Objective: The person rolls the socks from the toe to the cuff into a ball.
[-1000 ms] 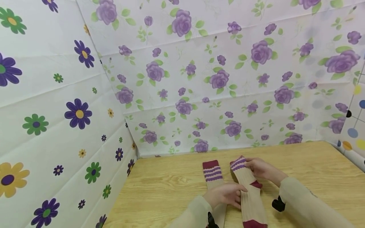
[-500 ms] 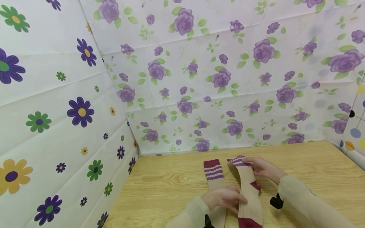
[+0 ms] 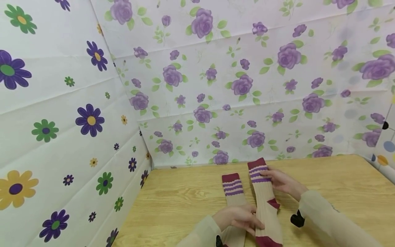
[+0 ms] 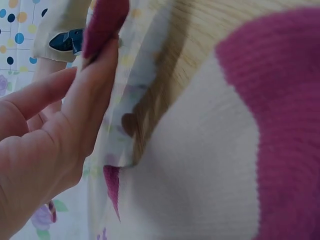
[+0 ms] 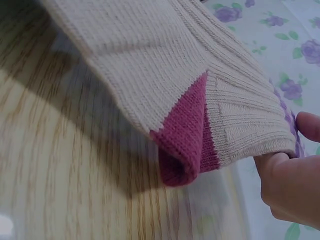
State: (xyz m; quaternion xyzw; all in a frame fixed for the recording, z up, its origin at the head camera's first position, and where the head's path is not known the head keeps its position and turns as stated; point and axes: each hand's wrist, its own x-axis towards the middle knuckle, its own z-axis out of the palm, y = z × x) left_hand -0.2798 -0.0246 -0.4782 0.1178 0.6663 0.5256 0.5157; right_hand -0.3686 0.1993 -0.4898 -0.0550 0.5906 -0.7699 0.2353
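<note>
You hold one sock (image 3: 262,195).
Your right hand (image 3: 284,184) pinches its cuff (image 3: 256,164) near the bench's (image 3: 179,192) far edge, your left hand (image 3: 237,218) near the toe (image 3: 268,241).

- The held sock (image 3: 262,195) was matt, ribbed knit cloth.
- The other sock (image 3: 235,199) looked like matching matt knit.
- The table (image 3: 172,206) showed smooth, faintly glossy wood grain.
- The floral sheet (image 3: 268,99) looked smooth, creased.
</note>
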